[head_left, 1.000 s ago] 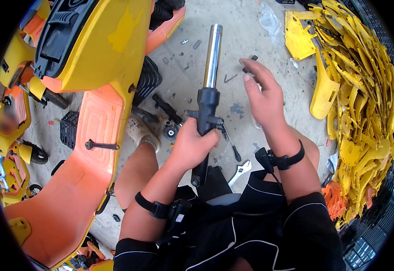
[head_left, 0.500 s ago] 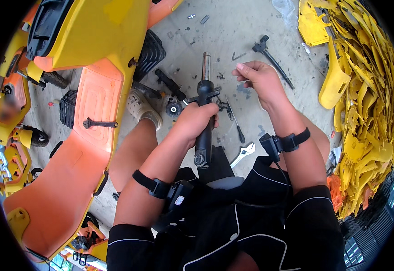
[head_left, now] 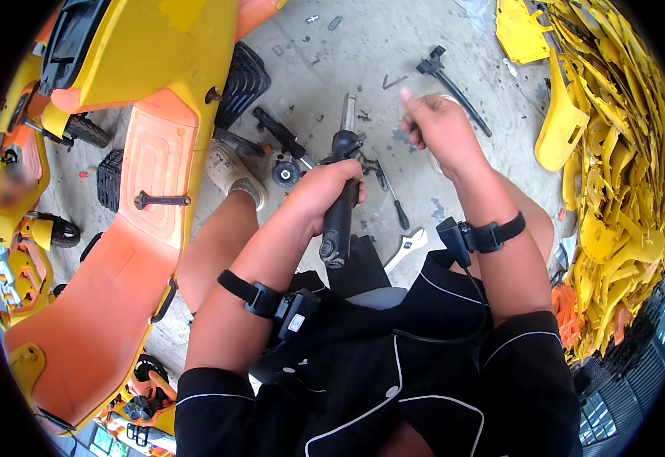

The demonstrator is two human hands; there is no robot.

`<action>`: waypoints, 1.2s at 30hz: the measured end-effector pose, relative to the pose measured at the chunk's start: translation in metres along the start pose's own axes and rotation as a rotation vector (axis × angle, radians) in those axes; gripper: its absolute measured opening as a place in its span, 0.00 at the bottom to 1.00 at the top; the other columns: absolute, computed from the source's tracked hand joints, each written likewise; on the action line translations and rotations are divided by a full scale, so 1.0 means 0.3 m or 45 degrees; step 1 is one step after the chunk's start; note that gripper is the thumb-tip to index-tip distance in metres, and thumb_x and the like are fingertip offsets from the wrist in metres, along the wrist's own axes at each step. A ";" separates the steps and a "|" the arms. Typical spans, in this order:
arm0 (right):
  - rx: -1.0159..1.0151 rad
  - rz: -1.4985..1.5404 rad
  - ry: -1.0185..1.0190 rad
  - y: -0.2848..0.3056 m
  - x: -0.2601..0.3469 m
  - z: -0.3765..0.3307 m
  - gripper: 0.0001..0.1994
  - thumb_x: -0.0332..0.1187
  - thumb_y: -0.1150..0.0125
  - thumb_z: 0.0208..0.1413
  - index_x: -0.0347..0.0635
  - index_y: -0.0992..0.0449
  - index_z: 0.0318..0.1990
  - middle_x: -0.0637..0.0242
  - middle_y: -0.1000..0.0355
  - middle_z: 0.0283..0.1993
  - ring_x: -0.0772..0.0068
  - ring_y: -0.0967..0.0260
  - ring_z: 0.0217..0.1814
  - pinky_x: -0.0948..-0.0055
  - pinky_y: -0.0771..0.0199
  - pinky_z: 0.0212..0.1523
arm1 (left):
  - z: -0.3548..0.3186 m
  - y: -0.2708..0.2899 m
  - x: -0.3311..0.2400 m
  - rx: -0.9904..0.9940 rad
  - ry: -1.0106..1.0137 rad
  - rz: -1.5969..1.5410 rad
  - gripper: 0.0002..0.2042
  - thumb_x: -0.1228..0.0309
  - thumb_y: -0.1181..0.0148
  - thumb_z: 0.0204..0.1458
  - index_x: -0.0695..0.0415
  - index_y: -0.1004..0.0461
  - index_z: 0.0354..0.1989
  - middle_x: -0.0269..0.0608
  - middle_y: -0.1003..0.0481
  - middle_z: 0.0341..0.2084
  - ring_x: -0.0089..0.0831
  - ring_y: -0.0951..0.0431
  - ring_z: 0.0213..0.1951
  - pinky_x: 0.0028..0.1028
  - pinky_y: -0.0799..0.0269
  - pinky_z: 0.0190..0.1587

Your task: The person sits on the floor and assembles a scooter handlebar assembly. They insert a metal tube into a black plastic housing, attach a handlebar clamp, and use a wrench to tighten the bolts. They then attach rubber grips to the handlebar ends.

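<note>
Black fork tube (head_left: 339, 209) gripped upright by left hand (head_left: 325, 194); right hand (head_left: 435, 126) raised beside it, fingers loosely curled, pinching nothing visible.

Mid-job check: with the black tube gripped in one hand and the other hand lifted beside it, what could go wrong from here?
The left hand alone grips the black tube; the right hand is off it, so the tube could tip or slip. Small screws and parts lie scattered on the concrete floor beneath and may get knocked away. The screwdriver and wrench sit close to the legs.
</note>
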State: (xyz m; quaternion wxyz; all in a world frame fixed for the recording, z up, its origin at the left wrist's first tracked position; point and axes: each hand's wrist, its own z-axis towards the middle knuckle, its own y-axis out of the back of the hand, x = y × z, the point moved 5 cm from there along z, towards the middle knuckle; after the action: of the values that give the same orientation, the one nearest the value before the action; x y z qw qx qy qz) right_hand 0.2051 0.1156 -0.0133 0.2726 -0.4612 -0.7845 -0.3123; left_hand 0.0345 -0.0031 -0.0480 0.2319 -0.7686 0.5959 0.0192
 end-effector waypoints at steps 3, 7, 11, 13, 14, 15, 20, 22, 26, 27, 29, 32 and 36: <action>-0.107 0.256 0.034 0.005 -0.028 -0.011 0.15 0.40 0.41 0.64 0.34 0.26 0.44 0.65 0.25 0.37 0.77 0.31 0.33 0.75 0.30 0.36 | 0.029 -0.005 0.032 0.055 0.015 0.005 0.11 0.64 0.45 0.53 0.59 0.25 0.30 0.39 0.23 0.23 0.26 0.27 0.22 0.26 0.31 0.26; -0.105 0.118 0.146 -0.017 -0.050 -0.020 0.14 0.38 0.44 0.63 0.36 0.26 0.47 0.66 0.24 0.43 0.77 0.30 0.38 0.75 0.30 0.39 | 0.050 -0.016 0.064 0.059 0.020 -0.083 0.11 0.64 0.47 0.53 0.59 0.26 0.31 0.38 0.24 0.22 0.26 0.27 0.22 0.26 0.31 0.25; 0.034 0.092 0.071 -0.038 -0.039 -0.057 0.14 0.37 0.45 0.63 0.37 0.27 0.49 0.66 0.25 0.45 0.75 0.30 0.42 0.74 0.31 0.41 | 0.063 -0.020 0.088 0.051 0.054 -0.121 0.10 0.65 0.47 0.53 0.59 0.27 0.31 0.38 0.24 0.22 0.27 0.27 0.22 0.27 0.30 0.26; 0.046 0.125 0.056 -0.043 -0.040 -0.084 0.15 0.37 0.43 0.61 0.35 0.26 0.49 0.65 0.25 0.44 0.75 0.30 0.42 0.73 0.30 0.42 | 0.088 -0.012 0.109 0.093 0.066 -0.116 0.09 0.66 0.47 0.53 0.59 0.27 0.31 0.39 0.24 0.23 0.27 0.26 0.23 0.27 0.29 0.28; 0.054 0.158 0.053 -0.043 -0.025 -0.101 0.16 0.36 0.42 0.60 0.34 0.26 0.49 0.64 0.26 0.43 0.74 0.30 0.41 0.73 0.30 0.42 | 0.089 -0.017 0.111 0.050 0.021 -0.138 0.09 0.66 0.47 0.53 0.59 0.28 0.31 0.40 0.24 0.23 0.28 0.25 0.24 0.27 0.28 0.29; 0.062 0.191 0.051 -0.042 -0.013 -0.120 0.17 0.36 0.41 0.59 0.32 0.26 0.50 0.63 0.27 0.41 0.74 0.30 0.41 0.72 0.30 0.43 | 0.086 -0.030 0.118 0.007 -0.025 -0.159 0.09 0.66 0.47 0.54 0.59 0.28 0.31 0.41 0.24 0.24 0.28 0.25 0.25 0.28 0.28 0.30; 0.026 0.149 0.149 -0.020 -0.022 -0.230 0.22 0.40 0.39 0.60 0.30 0.29 0.54 0.58 0.27 0.48 0.70 0.30 0.50 0.71 0.30 0.50 | 0.035 -0.061 0.044 -0.061 -0.408 0.009 0.10 0.68 0.44 0.54 0.62 0.30 0.37 0.43 0.24 0.28 0.31 0.24 0.29 0.31 0.26 0.35; 0.044 0.110 0.161 -0.027 -0.035 -0.278 0.25 0.44 0.39 0.62 0.31 0.31 0.57 0.59 0.27 0.48 0.70 0.30 0.50 0.71 0.31 0.50 | 0.020 -0.061 -0.008 -0.062 -0.540 0.029 0.11 0.69 0.43 0.53 0.63 0.31 0.40 0.43 0.24 0.28 0.31 0.23 0.29 0.31 0.26 0.35; 0.322 0.161 0.118 -0.113 -0.070 -0.319 0.30 0.43 0.36 0.60 0.26 0.36 0.59 0.52 0.28 0.52 0.66 0.30 0.56 0.69 0.29 0.55 | -0.021 -0.076 -0.101 0.001 -0.806 -0.040 0.13 0.70 0.44 0.53 0.62 0.31 0.44 0.41 0.26 0.30 0.30 0.24 0.29 0.30 0.25 0.36; 0.441 0.145 0.108 -0.145 -0.060 -0.335 0.30 0.43 0.36 0.60 0.26 0.36 0.59 0.52 0.28 0.52 0.66 0.30 0.55 0.68 0.29 0.55 | -0.035 -0.084 -0.117 0.056 -0.831 -0.104 0.13 0.70 0.44 0.53 0.62 0.31 0.45 0.41 0.26 0.30 0.30 0.24 0.29 0.30 0.25 0.36; 0.654 -0.059 0.103 -0.192 -0.033 -0.339 0.32 0.41 0.33 0.58 0.25 0.39 0.60 0.56 0.28 0.47 0.68 0.29 0.50 0.69 0.28 0.49 | -0.067 -0.098 -0.146 0.146 -0.879 -0.190 0.14 0.70 0.45 0.52 0.60 0.32 0.46 0.41 0.27 0.29 0.30 0.24 0.29 0.30 0.25 0.36; 0.647 -0.336 0.155 -0.217 0.028 -0.361 0.29 0.36 0.31 0.53 0.28 0.37 0.55 0.63 0.28 0.37 0.73 0.29 0.38 0.73 0.28 0.40 | -0.090 -0.106 -0.165 0.273 -0.968 -0.238 0.14 0.72 0.45 0.52 0.60 0.33 0.47 0.41 0.27 0.29 0.30 0.24 0.29 0.30 0.25 0.35; 0.621 -0.048 0.169 -0.274 -0.050 -0.291 0.25 0.29 0.33 0.49 0.31 0.35 0.53 0.64 0.28 0.35 0.73 0.28 0.34 0.75 0.29 0.37 | -0.096 -0.093 -0.166 -0.032 -1.113 0.018 0.11 0.72 0.43 0.55 0.61 0.33 0.44 0.40 0.26 0.28 0.28 0.24 0.30 0.30 0.25 0.35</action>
State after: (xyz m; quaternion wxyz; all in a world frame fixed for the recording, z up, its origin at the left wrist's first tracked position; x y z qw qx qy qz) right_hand 0.1501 0.0113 0.0136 0.4206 -0.3457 -0.8256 -0.1485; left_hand 0.0390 0.0361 0.0022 0.4528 -0.6870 0.4466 0.3516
